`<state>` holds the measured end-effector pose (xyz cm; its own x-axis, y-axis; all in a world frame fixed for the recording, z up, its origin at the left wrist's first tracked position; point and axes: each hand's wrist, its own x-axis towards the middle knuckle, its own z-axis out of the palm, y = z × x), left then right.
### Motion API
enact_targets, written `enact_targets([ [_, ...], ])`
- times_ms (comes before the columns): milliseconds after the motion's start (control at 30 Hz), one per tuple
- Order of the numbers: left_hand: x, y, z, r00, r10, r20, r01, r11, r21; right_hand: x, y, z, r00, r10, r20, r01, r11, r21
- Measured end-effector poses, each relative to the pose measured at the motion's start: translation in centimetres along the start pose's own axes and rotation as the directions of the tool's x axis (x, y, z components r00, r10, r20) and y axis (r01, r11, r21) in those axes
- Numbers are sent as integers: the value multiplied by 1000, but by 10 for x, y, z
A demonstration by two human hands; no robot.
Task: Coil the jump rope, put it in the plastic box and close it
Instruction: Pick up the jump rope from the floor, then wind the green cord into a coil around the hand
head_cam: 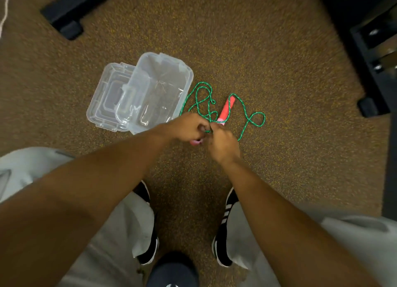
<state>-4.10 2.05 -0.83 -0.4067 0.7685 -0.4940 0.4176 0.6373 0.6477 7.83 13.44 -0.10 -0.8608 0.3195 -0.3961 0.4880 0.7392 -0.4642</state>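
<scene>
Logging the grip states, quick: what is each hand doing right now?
Left hand: closed, pinching the green rope, with a pink handle showing under its fingers.
Right hand: closed on the same rope, next to the left.

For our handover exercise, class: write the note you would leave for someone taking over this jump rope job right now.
Left hand: closed on a pink handle and the green rope.
Right hand: fingers pinching the rope beside the left hand.
Most of the rope lies loose on the carpet with the red handle.
Plastic box sits open and empty to the left, lid flipped back.
Done: coiling barely begun.
Left: coil, box, close lid.
</scene>
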Motion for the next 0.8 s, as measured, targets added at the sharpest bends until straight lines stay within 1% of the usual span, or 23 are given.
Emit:
enact_targets([
  [67, 0, 14, -13, 999, -48, 4, 49, 996, -70, 4, 5, -3, 998, 30, -61, -24, 995, 97],
  [133, -14, 32, -31, 996, -84, -36, 76, 980, -186, 3, 3, -12, 991, 59, -124, -24, 964, 265],
  [167, -23, 41, -43, 994, -86, -62, 68, 965, -253, 3, -1, -20, 983, 71, -167, -9, 938, 345],
  [233, -44, 66, -68, 992, -64, -108, 20, 930, -368, 2, -10, -40, 961, 88, -262, 53, 873, 484],
  [300, -69, 90, -87, 985, -32, -170, -53, 879, -474, -8, -21, -65, 945, 77, -318, 141, 779, 610],
  [400, -107, 121, -112, 972, -7, -235, -137, 795, -590, -35, -42, -108, 919, 66, -390, 259, 645, 719],
  [433, -120, 129, -118, 971, 6, -240, -156, 775, -612, -45, -51, -123, 907, 58, -418, 298, 613, 732],
  [500, -143, 140, -122, 973, 31, -231, -176, 746, -642, -64, -70, -150, 879, 10, -478, 378, 597, 708],
  [567, -164, 148, -122, 973, 62, -223, -198, 723, -662, -83, -89, -171, 829, -88, -553, 473, 637, 608],
  [633, -180, 153, -119, 969, 91, -229, -227, 692, -686, -101, -104, -185, 782, -203, -589, 547, 677, 492],
  [733, -198, 159, -117, 955, 132, -267, -289, 615, -733, -122, -112, -192, 757, -317, -572, 573, 742, 348],
  [800, -209, 161, -115, 952, 132, -278, -300, 595, -746, -128, -102, -190, 767, -312, -561, 547, 775, 316],
])
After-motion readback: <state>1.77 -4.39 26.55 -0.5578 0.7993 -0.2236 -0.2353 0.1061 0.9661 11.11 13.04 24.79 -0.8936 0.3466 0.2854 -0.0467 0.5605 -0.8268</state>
